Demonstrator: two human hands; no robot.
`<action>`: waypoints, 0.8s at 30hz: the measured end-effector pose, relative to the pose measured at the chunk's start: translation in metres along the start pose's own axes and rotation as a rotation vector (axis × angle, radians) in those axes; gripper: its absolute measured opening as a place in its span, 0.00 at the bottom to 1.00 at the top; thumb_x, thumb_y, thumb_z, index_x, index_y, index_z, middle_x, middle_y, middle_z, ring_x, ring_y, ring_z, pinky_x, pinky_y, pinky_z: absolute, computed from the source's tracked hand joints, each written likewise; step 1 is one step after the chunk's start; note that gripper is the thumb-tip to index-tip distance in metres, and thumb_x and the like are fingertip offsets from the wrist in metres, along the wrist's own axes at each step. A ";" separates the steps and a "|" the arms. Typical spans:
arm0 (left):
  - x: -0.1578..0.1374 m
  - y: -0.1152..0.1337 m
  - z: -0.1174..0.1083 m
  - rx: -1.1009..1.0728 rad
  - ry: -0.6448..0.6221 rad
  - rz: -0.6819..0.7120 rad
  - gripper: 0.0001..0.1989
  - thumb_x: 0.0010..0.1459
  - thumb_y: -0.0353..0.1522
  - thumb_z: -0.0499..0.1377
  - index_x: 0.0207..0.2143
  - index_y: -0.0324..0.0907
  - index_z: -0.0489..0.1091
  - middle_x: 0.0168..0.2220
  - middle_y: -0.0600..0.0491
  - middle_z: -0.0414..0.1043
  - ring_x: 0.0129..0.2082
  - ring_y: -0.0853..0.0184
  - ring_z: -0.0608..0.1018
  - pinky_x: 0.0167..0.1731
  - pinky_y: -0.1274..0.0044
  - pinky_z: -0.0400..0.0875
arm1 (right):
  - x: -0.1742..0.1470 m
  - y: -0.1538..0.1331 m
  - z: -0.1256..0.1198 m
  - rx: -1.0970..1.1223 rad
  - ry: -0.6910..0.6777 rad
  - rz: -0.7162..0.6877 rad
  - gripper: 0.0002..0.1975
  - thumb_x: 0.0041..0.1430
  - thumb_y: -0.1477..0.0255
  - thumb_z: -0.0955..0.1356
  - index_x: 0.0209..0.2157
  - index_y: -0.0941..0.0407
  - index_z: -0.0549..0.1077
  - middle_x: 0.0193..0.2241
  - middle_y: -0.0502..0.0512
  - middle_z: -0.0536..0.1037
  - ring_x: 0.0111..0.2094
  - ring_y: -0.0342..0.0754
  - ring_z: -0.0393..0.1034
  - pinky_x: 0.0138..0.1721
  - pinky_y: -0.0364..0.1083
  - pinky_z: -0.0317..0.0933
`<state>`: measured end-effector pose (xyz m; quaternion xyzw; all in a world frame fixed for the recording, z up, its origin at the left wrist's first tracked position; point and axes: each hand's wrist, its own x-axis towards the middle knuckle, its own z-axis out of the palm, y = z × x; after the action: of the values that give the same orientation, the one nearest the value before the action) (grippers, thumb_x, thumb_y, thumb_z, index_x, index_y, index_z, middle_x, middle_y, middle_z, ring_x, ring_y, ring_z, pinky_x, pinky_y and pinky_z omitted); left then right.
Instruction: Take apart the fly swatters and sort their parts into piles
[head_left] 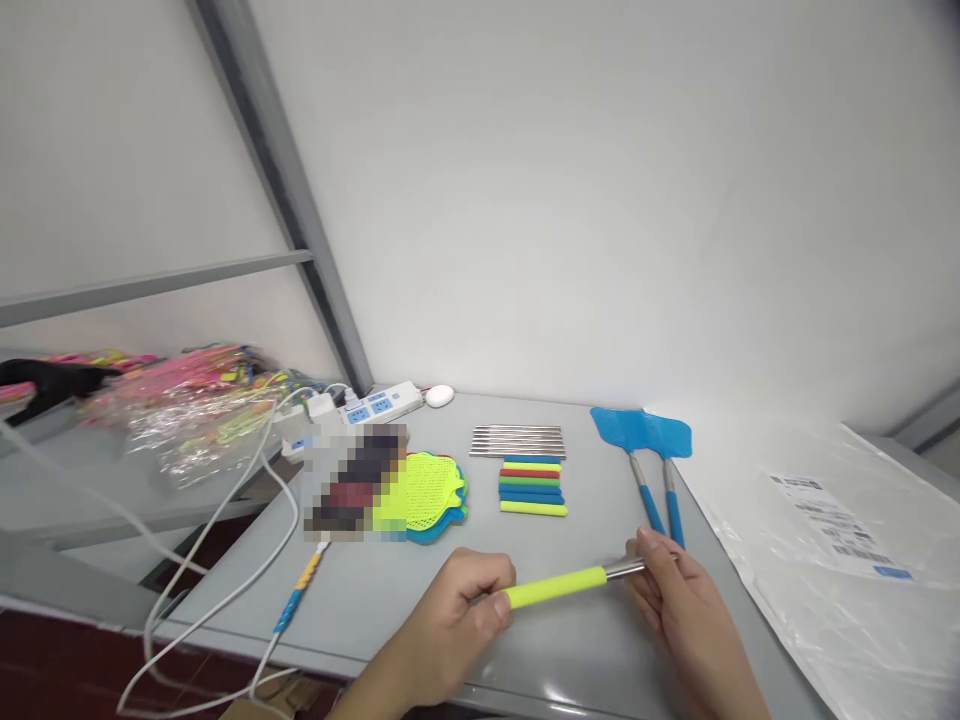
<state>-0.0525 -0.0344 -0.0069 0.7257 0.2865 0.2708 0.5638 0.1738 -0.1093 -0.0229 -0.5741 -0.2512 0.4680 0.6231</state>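
Note:
My left hand [457,630] is closed round the near end of a neon-yellow handle sleeve [556,587]. A thin metal rod [626,568] comes out of the sleeve's other end, and my right hand [679,610] pinches it. Sleeve and rod lie in one line, held above the grey table. Beyond my right hand lie two blue fly swatters [643,432] with blue grips. Past the sleeve, several metal rods [517,441] sit in a row, with several coloured sleeves [531,487] just in front. Left of these is a stack of mesh swatter heads [430,490], yellow on top.
A white plastic mailing bag [847,560] with a label covers the table's right side. At the back left are a power strip [382,403] and a white oval object [439,396]. White cables [289,510] trail over the left edge. Bagged colourful goods [217,400] lie farther left.

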 end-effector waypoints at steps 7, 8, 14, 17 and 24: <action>-0.024 0.032 -0.016 -0.302 -0.274 -0.299 0.20 0.64 0.44 0.48 0.31 0.39 0.70 0.23 0.53 0.68 0.19 0.72 0.64 0.22 0.80 0.59 | -0.001 -0.035 0.074 -0.378 -0.312 -0.177 0.23 0.60 0.52 0.65 0.22 0.54 0.58 0.16 0.43 0.54 0.20 0.40 0.47 0.22 0.42 0.45; -0.028 0.032 -0.015 -0.319 -0.259 -0.300 0.20 0.65 0.45 0.48 0.33 0.39 0.70 0.22 0.54 0.68 0.18 0.73 0.64 0.21 0.81 0.58 | -0.001 -0.036 0.087 -0.406 -0.346 -0.192 0.24 0.60 0.51 0.64 0.22 0.54 0.59 0.16 0.43 0.55 0.20 0.40 0.48 0.22 0.42 0.45; -0.039 0.011 -0.016 -0.684 0.071 -0.157 0.19 0.65 0.47 0.47 0.35 0.41 0.64 0.15 0.64 0.55 0.10 0.77 0.57 0.13 0.84 0.54 | 0.010 -0.033 0.138 -0.532 -0.433 -0.377 0.23 0.64 0.51 0.57 0.24 0.53 0.60 0.19 0.45 0.59 0.22 0.43 0.54 0.25 0.44 0.50; -0.036 -0.001 -0.021 -0.763 0.350 -0.113 0.18 0.64 0.48 0.50 0.35 0.42 0.63 0.15 0.65 0.52 0.10 0.79 0.50 0.12 0.84 0.50 | 0.021 -0.025 0.145 -0.734 -0.423 -0.561 0.20 0.67 0.55 0.56 0.28 0.53 0.64 0.25 0.49 0.66 0.27 0.46 0.60 0.29 0.45 0.54; -0.036 -0.023 -0.032 -0.635 0.599 -0.082 0.19 0.60 0.49 0.55 0.32 0.42 0.60 0.16 0.65 0.53 0.11 0.80 0.52 0.13 0.85 0.52 | 0.043 0.008 0.139 -1.130 -0.349 -0.850 0.08 0.64 0.64 0.62 0.38 0.54 0.68 0.38 0.57 0.71 0.38 0.52 0.67 0.39 0.49 0.59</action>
<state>-0.1030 -0.0342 -0.0250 0.3941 0.3684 0.5213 0.6613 0.0722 -0.0056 -0.0104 -0.5779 -0.7516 0.0693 0.3103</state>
